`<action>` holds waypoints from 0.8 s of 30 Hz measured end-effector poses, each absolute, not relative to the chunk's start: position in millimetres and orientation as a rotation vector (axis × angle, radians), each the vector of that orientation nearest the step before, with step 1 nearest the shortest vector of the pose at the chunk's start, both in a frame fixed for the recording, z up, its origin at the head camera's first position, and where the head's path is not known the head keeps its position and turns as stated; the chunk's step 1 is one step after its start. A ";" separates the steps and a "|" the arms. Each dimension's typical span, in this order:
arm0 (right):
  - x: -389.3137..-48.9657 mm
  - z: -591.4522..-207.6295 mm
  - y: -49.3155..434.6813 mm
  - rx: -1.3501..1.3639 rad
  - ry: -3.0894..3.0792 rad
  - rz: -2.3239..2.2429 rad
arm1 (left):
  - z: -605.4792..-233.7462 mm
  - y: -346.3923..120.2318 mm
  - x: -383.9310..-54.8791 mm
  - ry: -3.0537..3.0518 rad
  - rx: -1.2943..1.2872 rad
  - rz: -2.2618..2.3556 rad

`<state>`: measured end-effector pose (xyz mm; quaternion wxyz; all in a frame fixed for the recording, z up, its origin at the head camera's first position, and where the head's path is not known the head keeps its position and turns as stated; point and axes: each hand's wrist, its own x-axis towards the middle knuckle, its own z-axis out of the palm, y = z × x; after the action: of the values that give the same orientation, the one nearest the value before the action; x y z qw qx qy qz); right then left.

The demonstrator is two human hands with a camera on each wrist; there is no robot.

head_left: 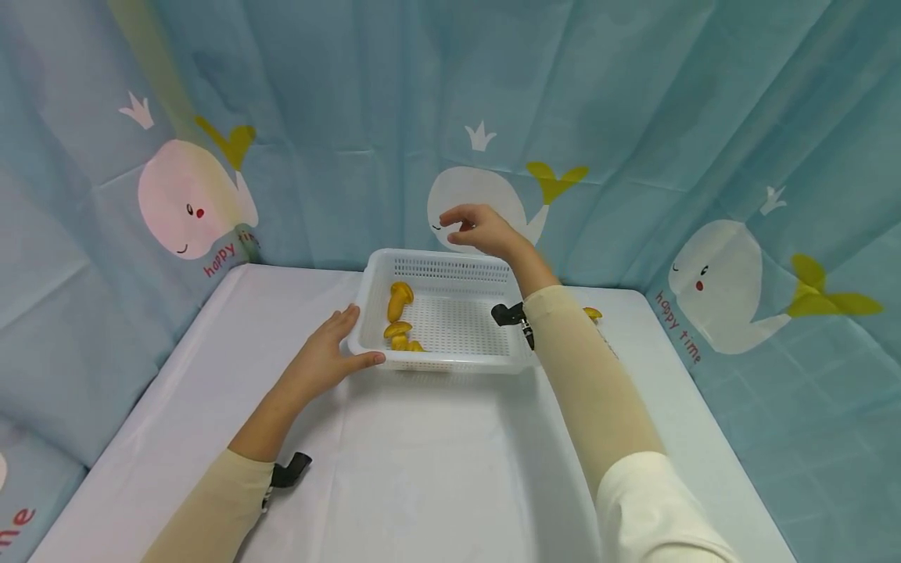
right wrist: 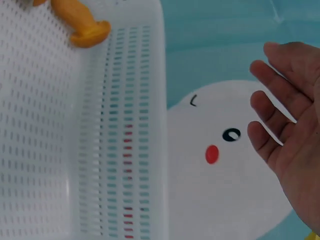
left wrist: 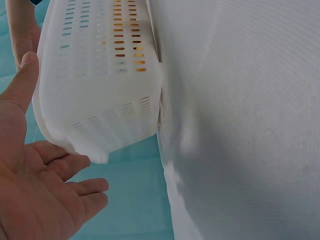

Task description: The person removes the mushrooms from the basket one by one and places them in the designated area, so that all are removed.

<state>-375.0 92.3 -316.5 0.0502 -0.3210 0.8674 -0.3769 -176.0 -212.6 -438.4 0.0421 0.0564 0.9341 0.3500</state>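
A white slotted plastic basket [head_left: 450,364] stands on the table. Along its left side lie several yellow mushrooms [head_left: 399,301], one of them also seen as an orange-yellow mushroom [right wrist: 82,22] in the right wrist view. My left hand [head_left: 320,356] rests at the basket's front left corner, thumb against the rim and fingers loosely extended along the side. In the left wrist view its palm faces the basket wall [left wrist: 95,85]. Above the back rim hovers my right hand [head_left: 486,231], its fingers slightly bent and holding nothing.
Right of the basket, partly hidden by my right forearm, another yellow mushroom piece [head_left: 594,313] shows. A white cloth covers the table [head_left: 422,469]. Blue curtains [head_left: 338,117] with whale prints enclose the back and sides.
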 end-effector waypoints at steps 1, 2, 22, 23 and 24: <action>-375.4 -319.0 88.9 -0.978 2.631 -1.152 | -438.3 -212.9 -176.1 2.861 0.173 1.068; -376.0 -321.8 85.4 -0.979 2.620 -1.154 | -438.5 -213.3 -176.4 2.864 0.173 1.064; -383.5 -382.3 40.8 -0.928 2.491 -1.051 | -440.2 -214.3 -177.5 2.868 0.179 1.052; -384.0 -385.3 39.4 -0.922 2.480 -1.050 | -439.9 -214.3 -177.6 2.870 0.185 1.049; -384.1 -388.1 38.1 -0.908 2.473 -1.048 | -439.9 -214.3 -177.7 2.873 0.185 1.049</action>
<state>-384.1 38.1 -388.1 0.1528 -0.3165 0.8620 -0.3653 -177.7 -214.3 -439.9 0.0389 0.0603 0.9370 0.3420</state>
